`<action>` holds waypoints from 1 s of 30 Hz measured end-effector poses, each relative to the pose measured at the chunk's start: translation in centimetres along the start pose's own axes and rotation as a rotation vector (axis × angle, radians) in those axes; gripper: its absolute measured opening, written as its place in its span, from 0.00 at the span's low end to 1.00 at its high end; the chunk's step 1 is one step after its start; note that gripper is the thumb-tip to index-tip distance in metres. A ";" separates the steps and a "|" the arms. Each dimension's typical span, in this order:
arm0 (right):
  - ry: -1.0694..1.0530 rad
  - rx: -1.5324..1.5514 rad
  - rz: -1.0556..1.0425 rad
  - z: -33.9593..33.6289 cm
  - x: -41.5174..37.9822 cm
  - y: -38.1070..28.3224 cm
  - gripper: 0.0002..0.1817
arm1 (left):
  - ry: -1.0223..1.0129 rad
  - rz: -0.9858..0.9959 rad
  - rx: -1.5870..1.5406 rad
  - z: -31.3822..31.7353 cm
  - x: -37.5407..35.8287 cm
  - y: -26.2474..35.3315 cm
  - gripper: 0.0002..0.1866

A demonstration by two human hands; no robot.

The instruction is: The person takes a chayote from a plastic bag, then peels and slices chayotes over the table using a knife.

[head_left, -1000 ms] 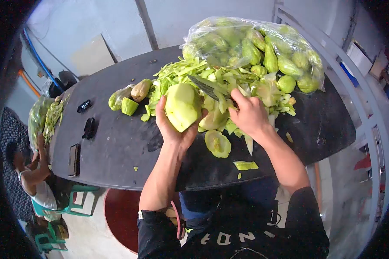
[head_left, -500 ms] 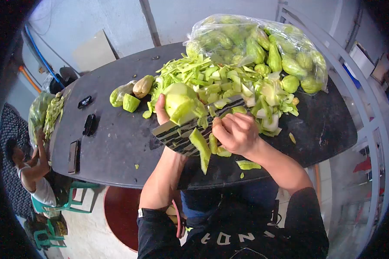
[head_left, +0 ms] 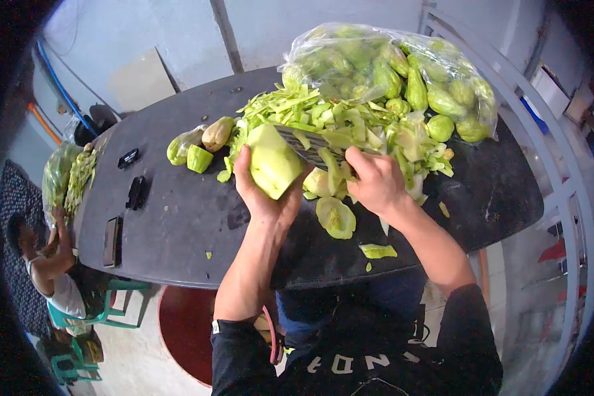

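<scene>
My left hand [head_left: 261,198] is wrapped round a pale green, mostly peeled chayote [head_left: 272,164], held above the dark table. My right hand [head_left: 378,183] grips a wide-bladed knife [head_left: 302,140]; its handle is hidden in my fist. The blade reaches to the upper right side of the chayote, and green scraps stick to it. A strip of peel [head_left: 334,173] hangs beside my right fingers. Below the knife lies a round cut slice [head_left: 335,218] on the table. Behind both hands spreads a heap of peelings [head_left: 290,107].
A clear plastic bag of chayotes [head_left: 416,82] stands at the back right of the dark table [head_left: 171,228]. Several chayote pieces [head_left: 199,158] and black cases [head_left: 136,191] lie left. Another person [head_left: 56,264] sits at the far left. A metal railing [head_left: 564,191] runs along the right.
The knife blade has swung up and away from below the chayote, which is now tilted differently in my left hand. The long strip hanging from the blade is gone, and the round slice shows on the table.
</scene>
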State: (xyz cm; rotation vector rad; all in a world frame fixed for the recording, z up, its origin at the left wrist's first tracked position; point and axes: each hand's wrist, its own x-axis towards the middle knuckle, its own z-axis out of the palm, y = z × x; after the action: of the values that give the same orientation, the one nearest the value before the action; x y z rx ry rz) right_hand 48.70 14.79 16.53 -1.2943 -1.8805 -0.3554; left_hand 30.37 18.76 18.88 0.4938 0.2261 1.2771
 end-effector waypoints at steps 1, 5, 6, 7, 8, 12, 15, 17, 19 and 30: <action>0.016 0.007 -0.007 -0.1 -0.1 0.3 0.14 | 0.013 -0.008 -0.001 0.0 0.0 -0.1 0.33; 0.018 0.050 -0.145 -1.4 0.3 -1.3 0.11 | 0.044 0.001 -0.007 -0.5 0.4 -0.1 0.34; 0.018 0.047 -0.210 -1.3 0.2 -1.6 0.11 | 0.053 -0.032 -0.007 -0.6 0.5 0.1 0.34; 0.035 0.038 -0.245 -1.1 0.1 -1.9 0.12 | 0.052 -0.028 0.019 -0.6 0.1 0.2 0.34; 0.036 0.039 -0.242 -1.0 0.1 -2.0 0.12 | 0.048 -0.027 0.044 -0.3 -0.2 0.3 0.33; 0.043 0.033 -0.187 -0.9 0.3 -1.3 0.12 | 0.045 -0.029 0.007 -0.5 0.3 0.1 0.32; 0.043 0.046 -0.131 -1.0 0.4 -1.0 0.12 | 0.014 -0.024 0.007 -0.7 0.7 0.0 0.32; 0.039 0.054 -0.120 -0.8 0.3 -0.8 0.12 | -0.003 -0.055 0.002 -1.0 0.6 0.2 0.32; 0.060 0.054 -0.055 -0.4 0.5 -0.2 0.13 | -0.025 -0.073 0.026 -0.5 0.1 0.3 0.33; -0.129 -0.078 0.236 -1.1 0.5 2.3 0.13 | -0.100 -0.147 -0.051 -1.0 1.2 0.5 0.39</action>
State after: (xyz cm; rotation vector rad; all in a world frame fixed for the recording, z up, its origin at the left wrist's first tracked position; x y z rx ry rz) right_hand 51.11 15.42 17.20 -1.6065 -1.8076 -0.2273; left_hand 29.91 20.27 18.34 0.4873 0.1432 1.1093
